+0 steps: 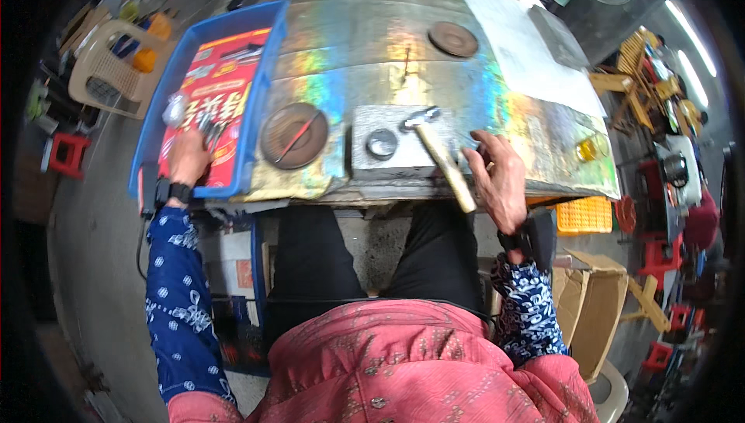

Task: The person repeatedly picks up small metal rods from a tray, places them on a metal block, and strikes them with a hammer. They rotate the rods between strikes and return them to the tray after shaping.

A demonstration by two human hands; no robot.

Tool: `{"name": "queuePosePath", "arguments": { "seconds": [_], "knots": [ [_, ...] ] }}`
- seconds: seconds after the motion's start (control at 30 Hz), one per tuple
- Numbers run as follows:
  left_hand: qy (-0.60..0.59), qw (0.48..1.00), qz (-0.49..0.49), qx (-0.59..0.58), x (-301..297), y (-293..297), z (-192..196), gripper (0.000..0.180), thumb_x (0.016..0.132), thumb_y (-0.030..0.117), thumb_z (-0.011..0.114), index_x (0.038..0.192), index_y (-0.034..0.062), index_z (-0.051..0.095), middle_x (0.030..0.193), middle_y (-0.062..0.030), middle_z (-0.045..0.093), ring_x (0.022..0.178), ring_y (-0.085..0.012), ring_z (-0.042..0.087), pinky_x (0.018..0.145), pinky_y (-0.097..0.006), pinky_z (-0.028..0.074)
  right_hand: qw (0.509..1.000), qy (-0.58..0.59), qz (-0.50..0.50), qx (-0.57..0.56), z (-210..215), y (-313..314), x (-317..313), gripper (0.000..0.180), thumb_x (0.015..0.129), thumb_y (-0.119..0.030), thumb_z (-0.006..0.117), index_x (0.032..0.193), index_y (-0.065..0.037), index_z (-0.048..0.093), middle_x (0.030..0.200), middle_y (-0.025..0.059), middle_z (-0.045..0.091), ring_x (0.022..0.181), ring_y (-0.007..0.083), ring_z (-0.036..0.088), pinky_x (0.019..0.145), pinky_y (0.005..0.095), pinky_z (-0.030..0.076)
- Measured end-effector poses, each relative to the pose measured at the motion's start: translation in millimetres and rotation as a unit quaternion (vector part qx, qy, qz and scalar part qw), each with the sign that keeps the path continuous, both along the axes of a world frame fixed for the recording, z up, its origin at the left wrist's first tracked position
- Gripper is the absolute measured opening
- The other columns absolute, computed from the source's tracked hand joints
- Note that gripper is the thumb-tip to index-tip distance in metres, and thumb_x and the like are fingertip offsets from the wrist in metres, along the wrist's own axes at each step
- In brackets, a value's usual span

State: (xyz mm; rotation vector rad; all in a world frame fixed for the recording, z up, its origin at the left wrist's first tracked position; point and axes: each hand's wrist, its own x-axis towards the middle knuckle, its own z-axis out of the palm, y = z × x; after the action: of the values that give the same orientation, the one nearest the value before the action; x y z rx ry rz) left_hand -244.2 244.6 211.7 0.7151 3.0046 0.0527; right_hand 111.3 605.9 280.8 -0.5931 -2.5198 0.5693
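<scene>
My left hand [188,159] reaches into a blue plastic tray [268,50] at the left of the table. Its fingers point down beside some small metal tools [211,130] on a red printed sheet [225,81]; blur hides whether they grip anything. My right hand [500,182] hovers at the table's front edge, fingers bent and apart, nothing in them. Just left of it lies a hammer [442,155], its head on a grey metal block [372,122] and its wooden handle sticking out over the edge. A dark ring-shaped piece [382,144] sits on the block.
Between tray and block is a round brown dish [283,132] with a thin red stick [297,141]. Another brown disc [453,39] lies farther back. A white sheet [520,50] and a small glass of yellow liquid [587,150] are at the right. An orange crate [583,216] stands below.
</scene>
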Motion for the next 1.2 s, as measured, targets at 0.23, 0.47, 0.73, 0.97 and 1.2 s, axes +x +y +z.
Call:
{"name": "queuePosePath", "arguments": {
  "seconds": [0.23,0.47,0.73,0.97,1.2],
  "knots": [
    [-0.106,0.985,0.021,0.134,5.3,1.9,8.5,0.02,0.071,0.001,0.077,0.065,-0.0005,0.058,0.054,-0.0117,0.061,0.045,-0.0195,0.063,0.044,-0.034,0.048,0.993,-0.102,-0.049,0.02,-16.5,64.2,-16.2,0.029,0.089,-0.023,0.06,0.107,-0.002,0.066,0.095,0.0186,0.068,0.083,0.0312,0.066,0.074,0.0376,0.051],
    [-0.211,0.944,0.062,0.244,17.7,9.1,16.8,0.024,0.074,-0.007,0.073,0.069,0.0011,0.051,0.053,-0.0074,0.057,0.042,-0.0136,0.056,0.035,-0.029,0.042,0.987,-0.118,-0.027,0.101,-47.6,116.6,-56.9,0.024,0.082,-0.019,0.063,0.099,-0.003,0.068,0.088,0.0191,0.067,0.083,0.035,0.065,0.075,0.0428,0.051],
    [-0.137,0.955,0.03,0.262,16.4,7.3,15.6,0.013,0.078,-0.003,0.069,0.071,-0.0022,0.057,0.053,-0.0053,0.056,0.043,-0.0114,0.055,0.039,-0.029,0.042,0.986,-0.104,-0.031,0.127,-73.7,138.3,-95.1,0.023,0.08,-0.014,0.065,0.099,-0.003,0.066,0.092,0.0184,0.062,0.086,0.0387,0.062,0.076,0.0449,0.05],
    [-0.009,0.933,0.037,0.357,21.8,9.6,22.1,0.01,0.086,0.007,0.066,0.088,-0.0018,0.062,0.067,-0.0064,0.062,0.05,-0.0097,0.057,0.046,-0.027,0.045,0.993,0.051,0.019,0.1,-93.1,148.7,-109.9,0.014,0.078,-0.013,0.06,0.071,-0.002,0.055,0.075,0.02,0.056,0.068,0.0391,0.057,0.061,0.0462,0.045],
    [-0.035,0.812,-0.012,0.582,61.1,40.5,46.5,0.016,0.092,0.004,0.062,0.106,-0.0036,0.064,0.082,-0.0022,0.064,0.064,-0.0052,0.057,0.057,-0.02,0.048,0.955,-0.032,0.059,0.288,-83.8,154.0,-120.8,0.015,0.075,-0.012,0.059,0.065,-0.001,0.057,0.068,0.0224,0.057,0.066,0.0387,0.062,0.057,0.0453,0.048]
  ]
}}
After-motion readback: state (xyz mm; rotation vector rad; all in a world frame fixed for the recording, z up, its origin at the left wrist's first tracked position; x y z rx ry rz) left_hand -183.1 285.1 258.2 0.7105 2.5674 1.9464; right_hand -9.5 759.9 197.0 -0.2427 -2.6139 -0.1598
